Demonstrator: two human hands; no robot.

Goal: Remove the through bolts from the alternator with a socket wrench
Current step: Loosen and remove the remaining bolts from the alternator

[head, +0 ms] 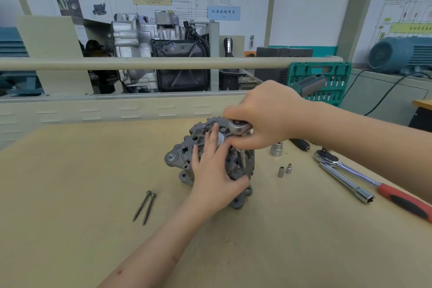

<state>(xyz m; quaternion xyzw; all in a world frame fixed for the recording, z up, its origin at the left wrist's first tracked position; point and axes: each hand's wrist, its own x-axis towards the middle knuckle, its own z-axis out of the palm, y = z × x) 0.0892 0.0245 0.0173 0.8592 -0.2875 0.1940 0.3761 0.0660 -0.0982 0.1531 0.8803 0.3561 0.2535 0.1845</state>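
Alternator (187,156) mid-worktop (70,182): cast metal, likely heavy, stiff, lumpy. Left hand (216,170) steadies it, fingers spread over the housing. Right hand (261,117) grips wrench (238,127) head, seemingly seated on a bolt. Two bolts (145,208) lie alongside.

A tan workbench (81,170) carries the grey alternator (184,156) near its middle. Two removed through bolts (145,207) lie side by side at its front left. To its right sit a large socket (276,148), two small sockets (284,170), a red-handled ratchet (374,182) and a tubular socket wrench (346,182).
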